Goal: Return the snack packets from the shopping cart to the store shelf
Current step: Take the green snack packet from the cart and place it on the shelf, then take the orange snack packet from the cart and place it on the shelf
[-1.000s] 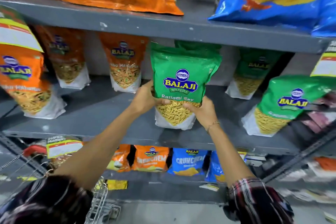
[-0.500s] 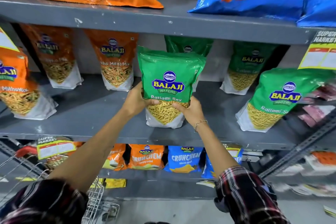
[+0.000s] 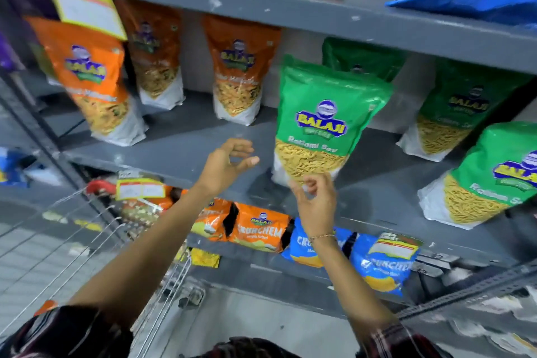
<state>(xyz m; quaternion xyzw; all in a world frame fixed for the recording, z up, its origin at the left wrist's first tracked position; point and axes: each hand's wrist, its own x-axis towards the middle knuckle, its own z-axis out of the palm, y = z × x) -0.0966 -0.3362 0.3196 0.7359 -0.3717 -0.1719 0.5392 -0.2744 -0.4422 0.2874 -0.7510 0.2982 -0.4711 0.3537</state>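
Standing upright on the grey middle shelf (image 3: 186, 151), one green Ratlami Sev packet (image 3: 325, 122) sits in the head view with nothing gripping it. Left hand (image 3: 223, 167): fingers loosely curled and apart, empty, just left of the packet. Right hand (image 3: 316, 203): fingers spread, empty, directly below the packet's base; contact cannot be confirmed. Count on this shelf: three orange packets (image 3: 238, 67) at left, four green in all. One wire shopping cart (image 3: 87, 227) stands at lower left.
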